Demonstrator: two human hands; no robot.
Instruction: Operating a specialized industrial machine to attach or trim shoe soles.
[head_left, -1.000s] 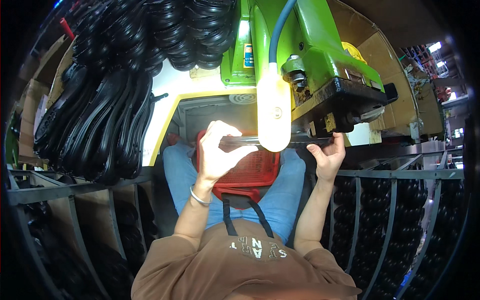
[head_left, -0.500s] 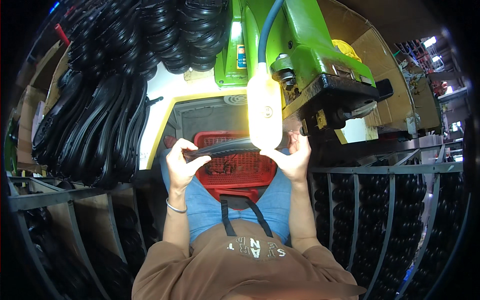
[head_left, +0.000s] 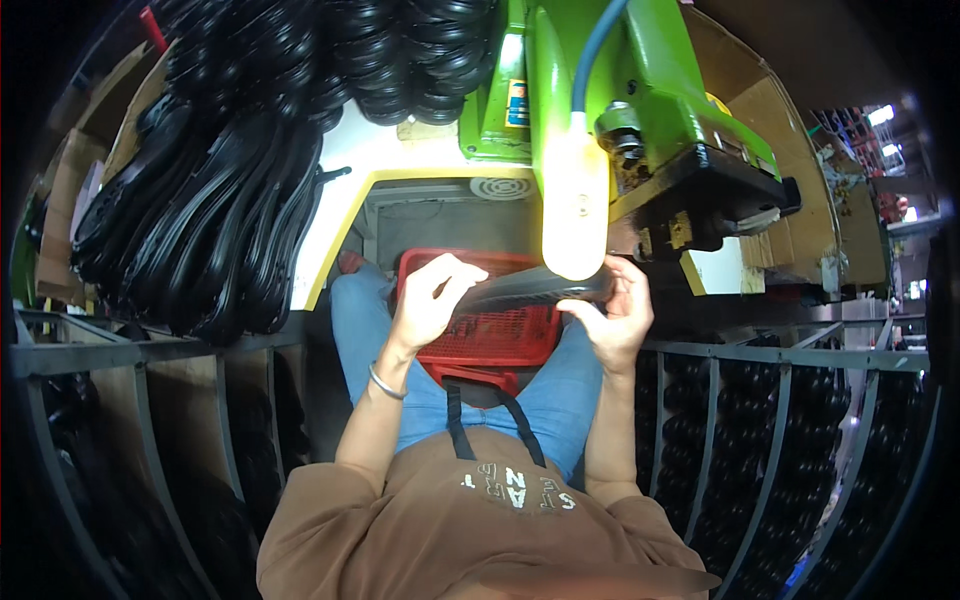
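**Two hands on one black sole**

Two hands hold a flat black rubber sole level above your lap, under the glowing lamp. Your left hand pinches its left end with curled fingers; your right hand clamps the right end. It looks light and bendy, so grip both ends. Beneath sits a red mesh basket; its contents cannot be made out.

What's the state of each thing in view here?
Left hand: gripping the left end of the black sole.
Right hand: holding the sole's right end.
Black sole: held level between both hands, over the basket.
Red basket: on the lap, contents unclear.
Work lamp: lit.
Hanging black soles: bunched, hanging left.
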